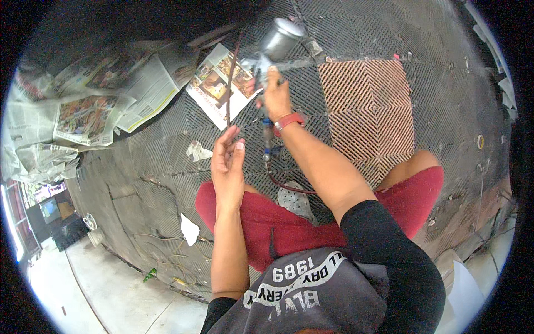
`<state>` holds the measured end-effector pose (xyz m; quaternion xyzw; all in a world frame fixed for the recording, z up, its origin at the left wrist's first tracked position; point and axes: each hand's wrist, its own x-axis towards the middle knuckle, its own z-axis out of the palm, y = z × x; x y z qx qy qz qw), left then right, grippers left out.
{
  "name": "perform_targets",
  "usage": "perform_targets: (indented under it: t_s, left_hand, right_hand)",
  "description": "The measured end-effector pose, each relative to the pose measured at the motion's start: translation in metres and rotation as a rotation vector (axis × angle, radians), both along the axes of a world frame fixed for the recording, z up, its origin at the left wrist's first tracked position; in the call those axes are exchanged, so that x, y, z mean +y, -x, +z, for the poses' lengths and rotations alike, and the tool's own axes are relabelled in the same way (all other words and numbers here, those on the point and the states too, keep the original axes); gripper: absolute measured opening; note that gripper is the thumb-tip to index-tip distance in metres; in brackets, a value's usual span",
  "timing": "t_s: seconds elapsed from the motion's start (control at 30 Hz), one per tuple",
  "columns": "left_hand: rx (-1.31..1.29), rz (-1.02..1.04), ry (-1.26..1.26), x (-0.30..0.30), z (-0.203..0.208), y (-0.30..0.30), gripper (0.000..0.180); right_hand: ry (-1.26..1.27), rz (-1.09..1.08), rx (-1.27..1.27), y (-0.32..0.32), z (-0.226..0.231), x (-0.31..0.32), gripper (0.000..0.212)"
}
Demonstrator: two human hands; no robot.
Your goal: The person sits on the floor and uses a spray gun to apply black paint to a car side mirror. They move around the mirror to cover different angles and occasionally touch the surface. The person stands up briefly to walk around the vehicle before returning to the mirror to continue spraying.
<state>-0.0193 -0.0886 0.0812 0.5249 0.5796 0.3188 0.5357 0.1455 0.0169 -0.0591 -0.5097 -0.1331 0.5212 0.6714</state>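
My right hand, with a red band at its wrist, is wrapped round the handle of a spray gun. The gun's silver cup is at the top, and its front is smeared by motion. Below the grip hangs a fitting with blue parts, joined to a dark red hose. My left hand is palm up, its fingertips at the lower end of a thin brown strip. The strip stands out away from me, in front of a printed magazine sheet on the floor. The gun's front is just right of the strip.
Newspaper sheets lie draped at the left, under a large dark shape. Dark ribbed mats cover the floor, with a peach-coloured section at right. A grey piece with holes lies by my legs; a white scrap is at left.
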Motion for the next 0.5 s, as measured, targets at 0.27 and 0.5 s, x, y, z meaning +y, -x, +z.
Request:
perform_targets:
  t_s: [0.27, 0.5]
  left_hand:
    - [0.092, -0.094, -0.004, -0.013, -0.002, -0.018, 0.047]
    - [0.126, -0.13, 0.002, -0.011, 0.001, -0.035, 0.046]
  right_hand:
    - [-0.025, -0.007, 0.115, -0.027, -0.009, 0.006, 0.065]
    - [-0.026, -0.229, -0.276, -0.163, 0.023, 0.01, 0.064]
